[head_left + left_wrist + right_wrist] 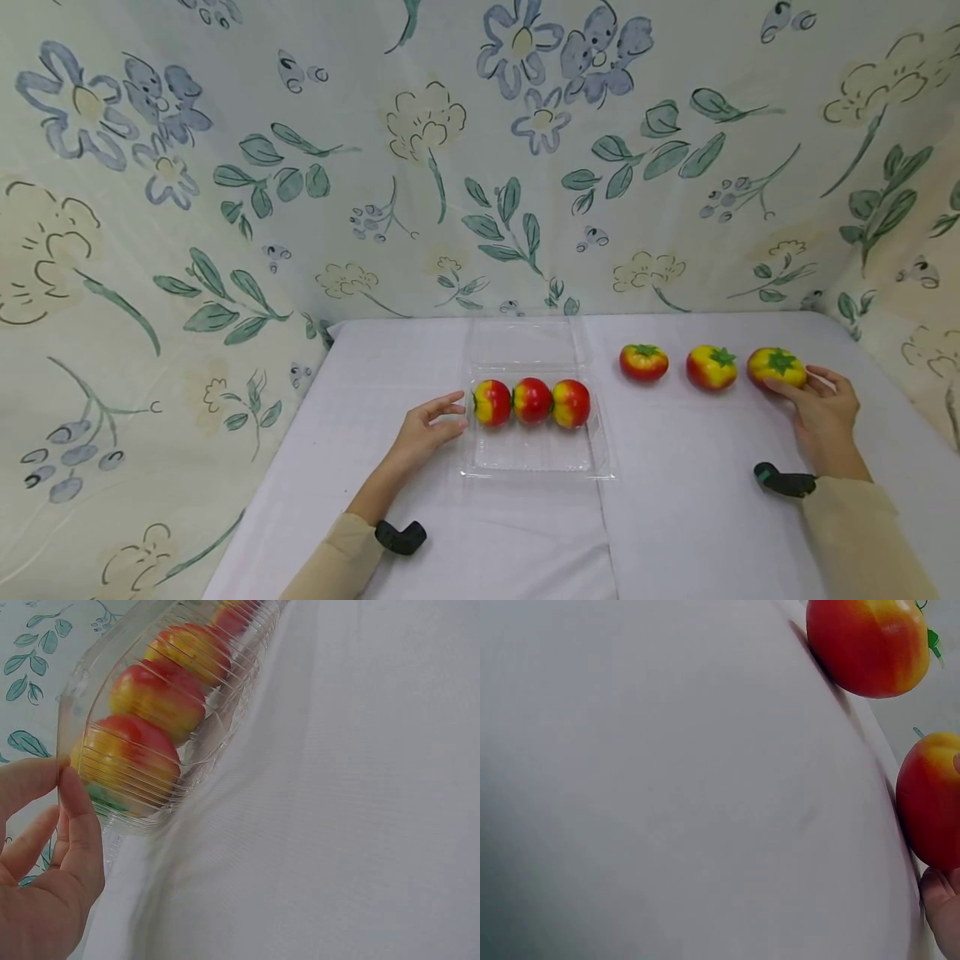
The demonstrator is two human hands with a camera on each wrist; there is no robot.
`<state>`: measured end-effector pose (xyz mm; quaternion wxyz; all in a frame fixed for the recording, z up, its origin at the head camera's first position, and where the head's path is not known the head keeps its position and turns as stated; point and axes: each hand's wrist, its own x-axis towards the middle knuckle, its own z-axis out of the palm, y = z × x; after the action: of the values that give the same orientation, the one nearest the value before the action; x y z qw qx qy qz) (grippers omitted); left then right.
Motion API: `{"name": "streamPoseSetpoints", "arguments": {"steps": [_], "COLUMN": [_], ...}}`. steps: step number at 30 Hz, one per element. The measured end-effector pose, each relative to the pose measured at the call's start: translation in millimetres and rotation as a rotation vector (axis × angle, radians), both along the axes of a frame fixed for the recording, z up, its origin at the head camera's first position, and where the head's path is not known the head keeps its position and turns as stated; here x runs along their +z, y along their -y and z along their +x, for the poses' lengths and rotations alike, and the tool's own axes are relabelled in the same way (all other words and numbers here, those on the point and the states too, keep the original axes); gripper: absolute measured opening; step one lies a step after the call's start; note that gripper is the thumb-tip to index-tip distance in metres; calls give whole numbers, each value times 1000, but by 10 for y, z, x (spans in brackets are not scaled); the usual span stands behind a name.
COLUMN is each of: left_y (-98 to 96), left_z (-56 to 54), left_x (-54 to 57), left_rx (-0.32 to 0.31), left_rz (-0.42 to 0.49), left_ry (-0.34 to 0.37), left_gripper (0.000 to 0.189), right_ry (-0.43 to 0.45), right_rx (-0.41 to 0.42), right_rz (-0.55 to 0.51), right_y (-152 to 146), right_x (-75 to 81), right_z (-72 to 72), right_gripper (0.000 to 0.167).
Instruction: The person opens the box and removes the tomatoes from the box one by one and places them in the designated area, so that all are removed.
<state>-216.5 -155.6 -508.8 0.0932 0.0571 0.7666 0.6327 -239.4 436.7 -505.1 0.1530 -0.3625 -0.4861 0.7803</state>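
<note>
A clear plastic clamshell box (pixel 532 454) lies with its lid (pixel 525 342) folded back. Three red-and-yellow fruits (pixel 532 401) with green leafy tops sit in a row inside it. My left hand (pixel 427 433) is at the box's left side; in the left wrist view its thumb and forefinger pinch the rim next to the nearest fruit (pixel 131 765). Over at the right, my right hand (pixel 828 408) grips the rightmost loose fruit (pixel 776 365), thumb at the front and fingers round its right side. The right wrist view catches only part of that hand, under the fruit (pixel 930 802).
Two more loose fruits, one (pixel 643 363) nearer the box and one (pixel 711 368) beside the gripped one, stand on the white-covered table (pixel 675 500). A flower-patterned cloth (pixel 480 167) hangs behind the table. Dark bands (pixel 783 481) circle both wrists.
</note>
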Motion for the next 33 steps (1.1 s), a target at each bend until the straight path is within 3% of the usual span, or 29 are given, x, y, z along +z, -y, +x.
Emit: {"name": "streamPoseSetpoints", "arguments": {"steps": [6, 14, 17, 26, 33], "left_y": [-6, -1, 6, 11, -9], "left_z": [8, 6, 0, -7, 19], "left_x": [7, 2, -5, -11, 51], "left_rx": [7, 1, -2, -11, -5], "left_rz": [-5, 15, 14, 13, 9], "left_ry": [-6, -3, -2, -9, 0], "left_gripper": [50, 50, 50, 50, 51], "right_ry": [12, -84, -79, -8, -78], "right_rx": [17, 8, 19, 107, 120], "right_rz": [68, 111, 134, 325, 403], "right_y": [11, 12, 5, 57, 196], "right_x": [24, 78, 75, 105, 201], "right_z": [45, 124, 164, 280, 332], "right_gripper": [78, 67, 66, 70, 64]}}
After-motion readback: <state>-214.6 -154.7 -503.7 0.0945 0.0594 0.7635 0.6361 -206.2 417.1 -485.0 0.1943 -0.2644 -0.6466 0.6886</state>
